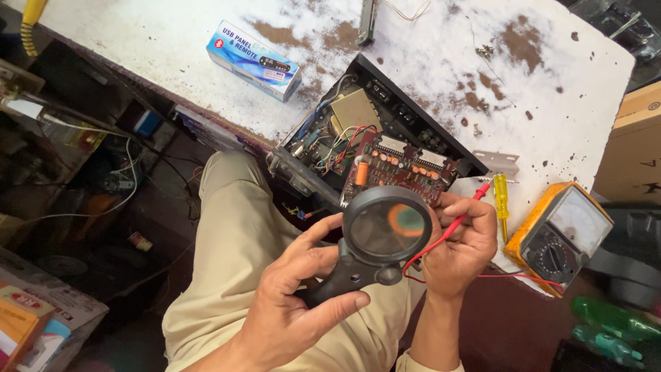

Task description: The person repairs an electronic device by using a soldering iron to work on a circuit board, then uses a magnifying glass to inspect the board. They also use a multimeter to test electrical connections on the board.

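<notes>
**Magnifier and red probe over an open circuit board**

Left hand [303,310] wrapped around the black handle of a magnifying glass [385,231], grip clamped on it, thumb laid along the handle's underside. Round lens held just in front of the red circuit board [406,169], an orange blur showing through the glass. Right hand [458,244] closed around a red test probe [471,200], grip clamped on it, tip pointing toward the board's near edge; red lead looping down from the hand and running off toward the orange analog multimeter [561,234] at the tabletop's right corner. Board seated in an open black chassis [413,114] crowded with coloured wires, overhanging the near edge of the worn white tabletop [172,41]. Yellow-handled screwdriver [502,196] lying between chassis and multimeter. Blue carton [253,60] well apart, farther back on the left. Beige trousers below the hands.
</notes>
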Motion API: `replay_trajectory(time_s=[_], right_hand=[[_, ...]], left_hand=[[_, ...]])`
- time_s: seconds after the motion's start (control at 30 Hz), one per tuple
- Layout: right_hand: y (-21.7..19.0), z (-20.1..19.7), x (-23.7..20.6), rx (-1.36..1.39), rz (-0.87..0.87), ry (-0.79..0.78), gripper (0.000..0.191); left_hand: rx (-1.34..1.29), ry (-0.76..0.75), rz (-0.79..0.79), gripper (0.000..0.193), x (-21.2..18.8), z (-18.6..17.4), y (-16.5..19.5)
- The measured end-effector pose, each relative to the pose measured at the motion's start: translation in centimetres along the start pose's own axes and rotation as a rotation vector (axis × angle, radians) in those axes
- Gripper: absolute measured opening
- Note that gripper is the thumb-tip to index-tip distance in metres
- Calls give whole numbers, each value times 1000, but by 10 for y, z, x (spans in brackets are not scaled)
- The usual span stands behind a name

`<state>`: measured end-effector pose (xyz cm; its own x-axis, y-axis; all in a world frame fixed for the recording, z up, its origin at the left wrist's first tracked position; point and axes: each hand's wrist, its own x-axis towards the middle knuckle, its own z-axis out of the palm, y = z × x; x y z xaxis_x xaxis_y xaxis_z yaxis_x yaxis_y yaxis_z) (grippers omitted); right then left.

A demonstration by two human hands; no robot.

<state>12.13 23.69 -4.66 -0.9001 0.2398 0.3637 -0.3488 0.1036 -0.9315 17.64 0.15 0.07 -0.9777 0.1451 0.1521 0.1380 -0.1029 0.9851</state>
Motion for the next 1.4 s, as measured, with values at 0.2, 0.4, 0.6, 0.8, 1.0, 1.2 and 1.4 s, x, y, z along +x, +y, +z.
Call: replay_trajectory(time_s=[0.2,0.4,0.6,0.8,1.0,1.2,1.4], right_hand=[[2,-1,-3,32,-20,16,29],[4,-1,-4,11,-36,28,31],[3,-2,-4,44,-51,1,36],[5,-4,-6,59,-54,-11,42],[7,-4,-6,130,-58,-24,43],[6,-5,-6,69,-69,-25,45],[7,-5,-7,73,-50,-3,46]], left_hand=[[-187,-41,-106,40,0,5,0],[-256,-63,-127,37,-4,6,-2],[-260,-76,-147,37,-3,8,1],[-260,-75,-174,37,-4,8,2],[-245,-70,-157,37,-2,7,3],[-271,-65,-193,38,-2,7,5],[-249,-79,-177,38,-2,7,4]])
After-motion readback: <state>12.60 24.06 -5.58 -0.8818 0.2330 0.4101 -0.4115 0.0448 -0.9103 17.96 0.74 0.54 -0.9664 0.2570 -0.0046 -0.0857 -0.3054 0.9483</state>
